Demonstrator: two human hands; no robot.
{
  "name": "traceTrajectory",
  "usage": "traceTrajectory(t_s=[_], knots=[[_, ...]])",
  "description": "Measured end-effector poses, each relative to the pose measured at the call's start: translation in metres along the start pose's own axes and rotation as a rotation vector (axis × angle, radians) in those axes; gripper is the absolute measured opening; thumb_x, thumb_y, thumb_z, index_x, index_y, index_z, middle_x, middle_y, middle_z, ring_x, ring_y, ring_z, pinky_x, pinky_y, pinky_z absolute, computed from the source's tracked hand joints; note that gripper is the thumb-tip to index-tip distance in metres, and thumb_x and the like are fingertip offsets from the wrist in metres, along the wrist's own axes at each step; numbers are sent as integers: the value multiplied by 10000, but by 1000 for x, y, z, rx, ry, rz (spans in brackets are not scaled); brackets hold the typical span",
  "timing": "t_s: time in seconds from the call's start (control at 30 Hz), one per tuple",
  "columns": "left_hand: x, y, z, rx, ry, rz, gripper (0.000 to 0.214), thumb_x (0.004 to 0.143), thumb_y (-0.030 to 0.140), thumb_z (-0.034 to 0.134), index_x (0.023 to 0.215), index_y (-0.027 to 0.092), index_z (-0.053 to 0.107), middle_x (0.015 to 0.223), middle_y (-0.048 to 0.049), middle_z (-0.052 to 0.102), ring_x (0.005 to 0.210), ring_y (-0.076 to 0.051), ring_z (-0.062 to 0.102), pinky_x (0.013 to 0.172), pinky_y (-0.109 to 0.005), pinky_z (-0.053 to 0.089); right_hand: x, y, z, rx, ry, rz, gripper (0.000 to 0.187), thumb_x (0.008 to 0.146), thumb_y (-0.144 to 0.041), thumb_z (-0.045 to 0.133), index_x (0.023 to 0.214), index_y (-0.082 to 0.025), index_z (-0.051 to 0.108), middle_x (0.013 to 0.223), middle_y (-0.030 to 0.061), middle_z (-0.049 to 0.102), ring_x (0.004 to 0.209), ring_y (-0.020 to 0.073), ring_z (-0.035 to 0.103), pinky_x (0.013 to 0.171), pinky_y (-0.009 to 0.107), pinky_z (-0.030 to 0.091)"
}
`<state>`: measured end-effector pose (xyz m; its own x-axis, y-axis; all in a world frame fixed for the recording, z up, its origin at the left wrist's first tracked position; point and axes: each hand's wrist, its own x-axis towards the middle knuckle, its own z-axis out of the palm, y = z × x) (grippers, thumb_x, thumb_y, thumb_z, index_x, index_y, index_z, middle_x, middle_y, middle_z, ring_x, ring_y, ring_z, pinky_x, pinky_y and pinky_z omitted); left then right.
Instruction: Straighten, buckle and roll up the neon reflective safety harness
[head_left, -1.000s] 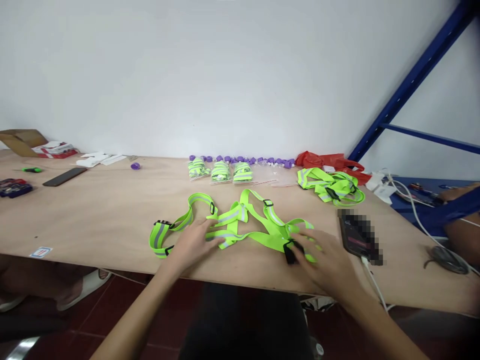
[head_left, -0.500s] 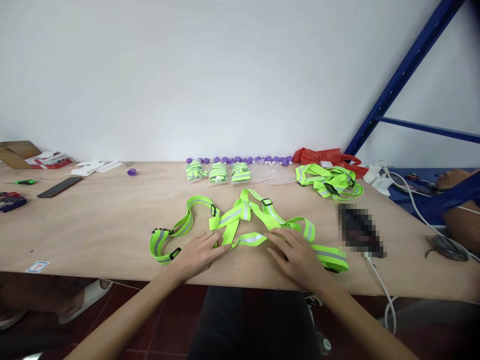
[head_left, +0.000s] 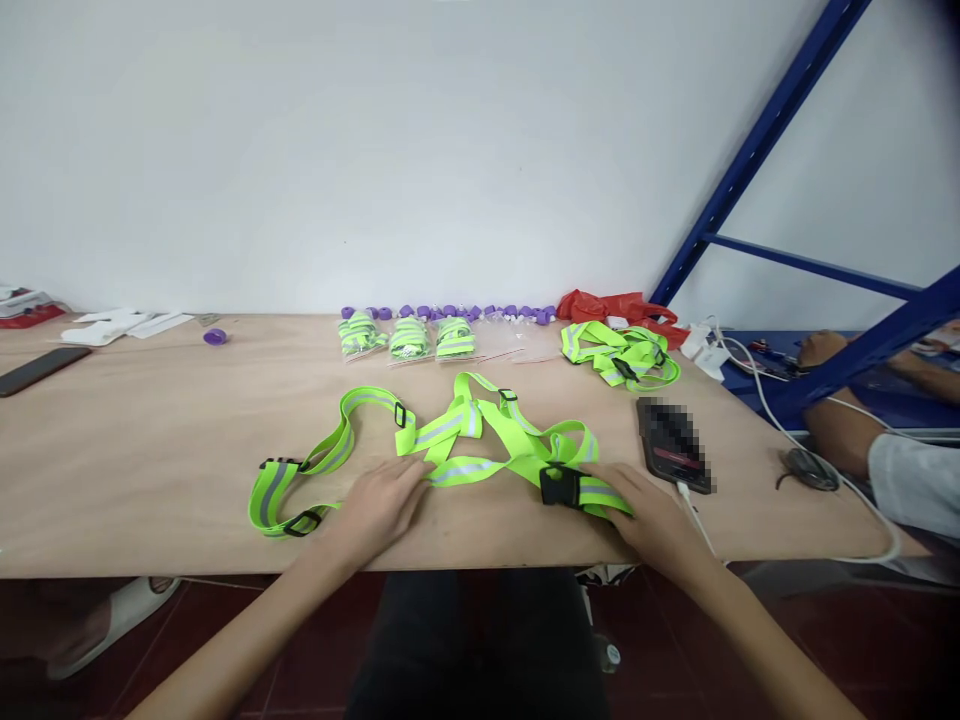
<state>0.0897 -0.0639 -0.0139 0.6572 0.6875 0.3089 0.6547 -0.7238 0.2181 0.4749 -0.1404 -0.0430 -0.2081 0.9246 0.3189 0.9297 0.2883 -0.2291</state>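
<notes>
A neon-green reflective strap harness [head_left: 457, 440] lies spread on the plywood table [head_left: 150, 460] in front of me. My left hand [head_left: 379, 505] lies flat on the strap near its middle, fingers together. My right hand [head_left: 637, 505] presses the right end of the strap, just beside its black buckle [head_left: 559, 486]. Another black buckle [head_left: 300, 522] sits at the strap's left loop, away from both hands.
A phone [head_left: 673, 445] with a white cable lies right of my right hand. Behind are three bagged green straps [head_left: 409, 338], purple caps [head_left: 450, 312], a loose green harness [head_left: 619, 355], a red bag [head_left: 607, 305]. Another person's arm [head_left: 862, 440] rests at the right by a blue rack [head_left: 847, 360].
My right hand moved right along the strap and folded its end back, so the black buckle now shows beside it. The left hand stayed on the strap. The view shifted right.
</notes>
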Motion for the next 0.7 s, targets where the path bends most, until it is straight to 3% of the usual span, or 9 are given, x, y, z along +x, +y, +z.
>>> traceTrajectory(t_s=[0.07,0.17,0.23,0.3,0.4,0.53,0.7], knots=[[3,-4,-11,-67,-42,-115,315,1026,258,387,1198,189,641,1041,-99,741,897,-260,697,753,-345,523,0,7,-5,37,46,44,497,854,-157,462,1312,-276,614,1165,73,710,1007,240,701,781,325,576],[8,-9,-29,-122,-117,-199,376,1036,302,346,1282,215,616,1078,-92,741,911,-269,704,733,-338,512,6,14,-12,153,191,163,448,875,-214,415,1253,-220,656,1161,88,722,1040,246,690,841,325,548],[10,-11,-34,-107,-165,-182,409,1044,358,337,1354,233,574,1100,-93,735,941,-281,702,749,-342,510,12,15,-15,237,280,322,443,877,-258,402,1220,-198,677,1132,89,736,1008,249,692,831,325,533],[9,-14,-35,-62,-237,-122,481,1012,478,436,1435,259,503,1112,-85,729,917,-290,704,729,-339,511,19,17,-18,327,339,489,462,867,-305,404,1215,-193,686,1106,83,744,969,251,689,800,325,522],[4,-18,-30,54,-289,17,552,946,545,555,1426,277,508,1172,-83,695,873,-284,700,674,-327,502,31,23,-21,456,377,616,494,838,-369,410,1189,-188,707,1148,90,731,1056,278,658,858,354,504],[0,-22,-24,138,-132,148,298,1032,344,412,1149,242,667,1133,-79,677,990,-253,654,819,-359,486,48,32,-21,539,369,697,461,799,-408,469,1118,-205,734,1171,90,719,1142,294,619,948,384,471],[-2,-15,-15,159,60,94,324,1010,402,491,1248,221,617,1240,-99,650,1105,-285,593,930,-430,460,77,37,-2,622,358,753,538,816,-463,487,1223,-163,671,850,64,716,718,231,670,715,351,524]])
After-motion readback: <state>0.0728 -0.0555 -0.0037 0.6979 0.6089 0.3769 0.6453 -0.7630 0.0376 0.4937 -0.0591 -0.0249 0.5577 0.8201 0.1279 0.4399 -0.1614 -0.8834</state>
